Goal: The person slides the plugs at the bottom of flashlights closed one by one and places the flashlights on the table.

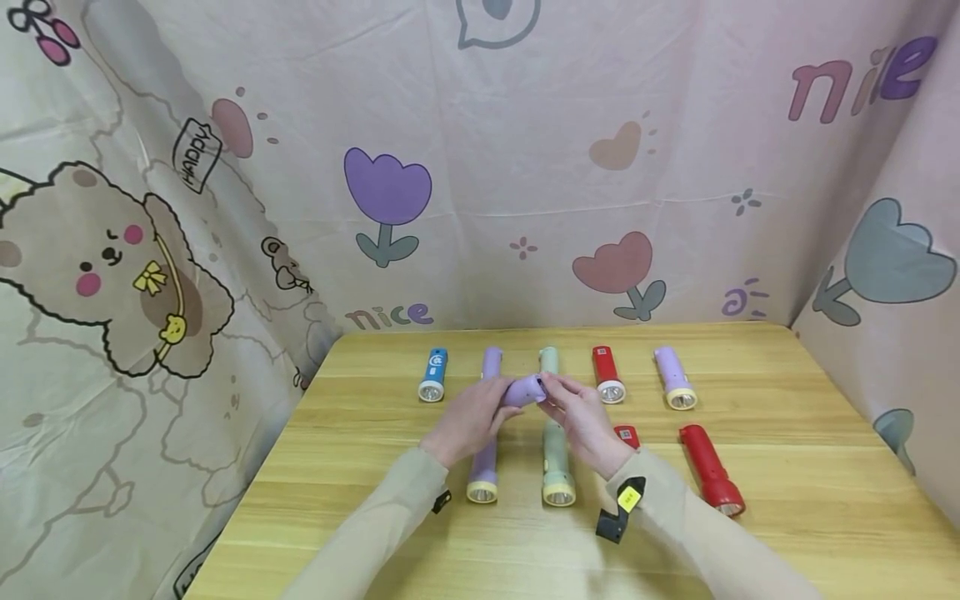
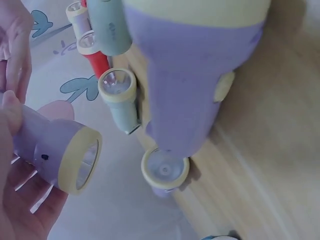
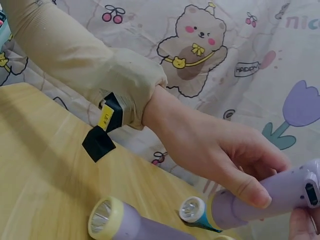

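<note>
My left hand (image 1: 470, 417) grips a purple flashlight (image 1: 522, 390) above the table, its cream head (image 2: 80, 159) pointing away from the palm in the left wrist view. At the tail end, the fingers of my right hand (image 1: 583, 417) pinch the flashlight beside a small dark slot (image 3: 312, 194). Below the hands lie a long purple flashlight (image 1: 483, 475) and a green flashlight (image 1: 557, 467), both heads toward me. Behind them, another purple flashlight (image 1: 492, 360) and a pale green flashlight (image 1: 550, 358) are partly hidden.
The back row also has a blue flashlight (image 1: 433, 375), a red flashlight (image 1: 607, 373) and a purple flashlight (image 1: 675, 377). A red flashlight (image 1: 711, 467) lies front right; another red one (image 1: 627, 434) is mostly covered by my right arm. Printed cloth (image 1: 480, 167) hangs behind the wooden table (image 1: 337, 492).
</note>
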Available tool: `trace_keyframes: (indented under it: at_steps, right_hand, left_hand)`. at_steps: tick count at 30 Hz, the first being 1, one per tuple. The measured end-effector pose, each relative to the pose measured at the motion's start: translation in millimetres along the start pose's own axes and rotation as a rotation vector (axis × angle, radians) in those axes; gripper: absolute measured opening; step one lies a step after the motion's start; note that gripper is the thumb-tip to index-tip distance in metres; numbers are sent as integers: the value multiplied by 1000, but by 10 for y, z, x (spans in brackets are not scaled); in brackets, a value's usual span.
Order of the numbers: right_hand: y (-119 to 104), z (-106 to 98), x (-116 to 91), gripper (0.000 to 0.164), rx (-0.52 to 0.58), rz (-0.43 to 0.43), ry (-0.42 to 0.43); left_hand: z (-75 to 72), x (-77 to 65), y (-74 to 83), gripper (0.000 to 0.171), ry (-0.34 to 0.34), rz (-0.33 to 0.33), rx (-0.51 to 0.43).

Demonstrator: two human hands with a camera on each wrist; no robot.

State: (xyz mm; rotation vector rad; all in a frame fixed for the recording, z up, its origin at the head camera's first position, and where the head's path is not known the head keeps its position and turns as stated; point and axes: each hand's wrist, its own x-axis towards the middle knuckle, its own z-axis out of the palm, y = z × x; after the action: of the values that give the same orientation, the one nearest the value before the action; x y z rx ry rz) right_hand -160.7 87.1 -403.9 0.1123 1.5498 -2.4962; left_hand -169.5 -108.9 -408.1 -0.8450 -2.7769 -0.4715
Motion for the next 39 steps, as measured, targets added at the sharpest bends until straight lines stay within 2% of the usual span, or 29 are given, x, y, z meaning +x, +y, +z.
trace_keyframes:
  at_steps: [7, 10, 14, 17, 25, 32, 36, 39]
  right_hand:
    - [-100, -37, 15, 18, -53, -36, -43]
    - [-116, -64, 27, 26, -80, -68, -55]
    - [-123, -115, 45, 39, -149, -155, -78]
    - [-125, -154, 48, 39, -240, -247, -80]
    - [-113, -267, 47, 31, -489, -444, -80]
    - [-89, -381, 33, 29, -692, -505, -75]
    - [-79, -433, 20, 27, -760, -553, -93]
    - [-65, -460, 22, 24, -794, -597, -106]
  left_hand:
    - [-88, 50, -5, 40, 83, 24, 31]
    - [-132, 56, -10, 40, 107, 20, 51]
    - [-199, 57, -15, 40, 131, -1, 32]
    - [-237, 59, -31, 38, 143, -33, 14]
    - [-353, 32, -74, 44, 123, -170, -63]
    - [-416, -20, -182, 45, 87, -304, -159]
    - [-434, -72, -285, 43, 45, -414, -260]
    - [-441, -124, -361, 42, 27, -481, -302]
